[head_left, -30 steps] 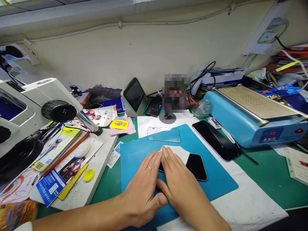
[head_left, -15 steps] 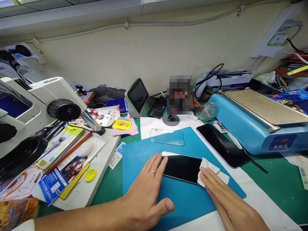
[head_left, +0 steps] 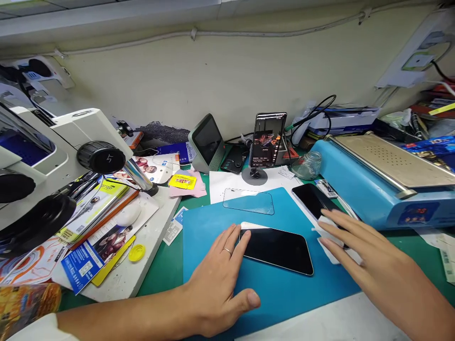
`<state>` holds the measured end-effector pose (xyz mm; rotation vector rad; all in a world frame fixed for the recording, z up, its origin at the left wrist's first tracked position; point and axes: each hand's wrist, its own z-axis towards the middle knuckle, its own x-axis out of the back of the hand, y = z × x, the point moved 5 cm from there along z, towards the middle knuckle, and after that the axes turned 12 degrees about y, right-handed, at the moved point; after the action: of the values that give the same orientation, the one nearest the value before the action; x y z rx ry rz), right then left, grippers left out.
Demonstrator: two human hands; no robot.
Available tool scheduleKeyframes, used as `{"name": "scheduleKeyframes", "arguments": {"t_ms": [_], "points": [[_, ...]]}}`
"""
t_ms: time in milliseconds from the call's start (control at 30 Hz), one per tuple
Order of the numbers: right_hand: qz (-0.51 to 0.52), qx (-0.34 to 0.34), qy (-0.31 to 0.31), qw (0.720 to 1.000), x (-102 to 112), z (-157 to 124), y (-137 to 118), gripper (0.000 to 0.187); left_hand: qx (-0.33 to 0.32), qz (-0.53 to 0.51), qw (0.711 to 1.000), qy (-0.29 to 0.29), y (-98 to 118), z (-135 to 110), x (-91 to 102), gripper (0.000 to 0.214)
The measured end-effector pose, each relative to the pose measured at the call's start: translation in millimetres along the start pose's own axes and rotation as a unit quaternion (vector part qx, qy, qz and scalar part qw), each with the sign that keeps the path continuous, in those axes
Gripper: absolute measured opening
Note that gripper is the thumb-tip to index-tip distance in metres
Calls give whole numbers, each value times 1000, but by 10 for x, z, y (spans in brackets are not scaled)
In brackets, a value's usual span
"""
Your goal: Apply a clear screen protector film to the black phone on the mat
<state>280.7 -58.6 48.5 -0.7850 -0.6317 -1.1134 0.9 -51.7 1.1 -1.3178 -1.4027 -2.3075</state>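
A smartphone (head_left: 275,251) with a black screen lies face up on the blue mat (head_left: 206,222). My left hand (head_left: 222,277), a ring on one finger, rests its fingertips on the phone's left end, thumb stretched out. Part of a white item (head_left: 254,226) shows along the phone's far edge. To the right, off the phone, my right hand (head_left: 373,251) holds a folded white wipe (head_left: 329,232) under its fingers. Beyond the phone lies a clear glass screen sheet with a black border (head_left: 249,201).
A second phone (head_left: 309,196) lies partly behind my right hand. A blue machine with a metal plate (head_left: 384,189) stands at right. A lit phone on a stand (head_left: 268,142), a glass jar (head_left: 308,165) and a small display (head_left: 206,142) line the back. A microscope (head_left: 101,156) stands left.
My right hand has lifted off the smartphone's right end and moved right with the wipe, uncovering that end. My left hand stays on the left end.
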Motion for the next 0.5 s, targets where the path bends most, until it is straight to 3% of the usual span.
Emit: {"name": "scheduleKeyframes", "arguments": {"t_ms": [67, 167, 267, 367, 500], "points": [[13, 4, -23, 1000, -149, 293, -85, 51, -4, 1, 1000, -1, 7, 7, 4, 88], [11, -5, -167, 986, -607, 609, -225, 57, -6, 4, 1000, -4, 14, 17, 13, 87], [13, 1, -225, 974, -930, 799, -319, 68, -1, 4, 1000, -7, 17, 24, 24, 87], [13, 2, -250, 968, -1035, 875, -327, 67, 2, 1, 1000, -13, 19, 28, 24, 87], [11, -4, -283, 959, -1014, 910, -290, 52, 10, 1, 1000, -17, 1, 27, 3, 87]]}}
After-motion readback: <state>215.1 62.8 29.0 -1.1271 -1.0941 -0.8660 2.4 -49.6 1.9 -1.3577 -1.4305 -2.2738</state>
